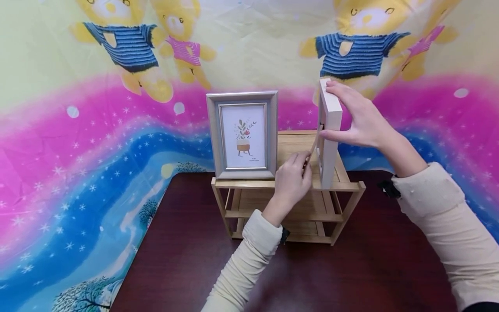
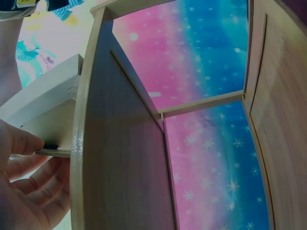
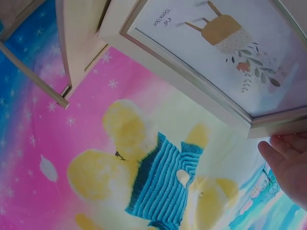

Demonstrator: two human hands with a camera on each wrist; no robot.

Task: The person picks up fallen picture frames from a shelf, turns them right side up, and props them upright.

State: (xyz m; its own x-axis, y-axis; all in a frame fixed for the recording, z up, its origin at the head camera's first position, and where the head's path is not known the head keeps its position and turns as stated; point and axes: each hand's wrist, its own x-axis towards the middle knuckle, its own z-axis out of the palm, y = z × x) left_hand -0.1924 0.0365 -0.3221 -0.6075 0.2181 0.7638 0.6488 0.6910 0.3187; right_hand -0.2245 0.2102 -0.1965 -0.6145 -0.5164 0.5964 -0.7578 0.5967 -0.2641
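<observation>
A white picture frame (image 1: 331,151) stands edge-on at the right of the wooden rack's top (image 1: 298,145). My right hand (image 1: 358,117) grips its upper part, fingers over the top edge and thumb on the near side. My left hand (image 1: 292,177) pinches the thin support leg (image 2: 55,153) behind this frame, which sticks out from its back. In the right wrist view, the frame's front shows a potted-plant print (image 3: 225,36), with fingertips at its edge. Just left of my left hand, a silver-grey picture frame (image 1: 212,134) stands upright, facing me with a similar print.
The wooden rack has lower shelves (image 1: 283,215) and stands on a dark red-brown table (image 1: 187,260). Behind hangs a colourful cloth (image 1: 249,56) with bears and snowflakes. The silver-grey frame stands close to the left forearm's path.
</observation>
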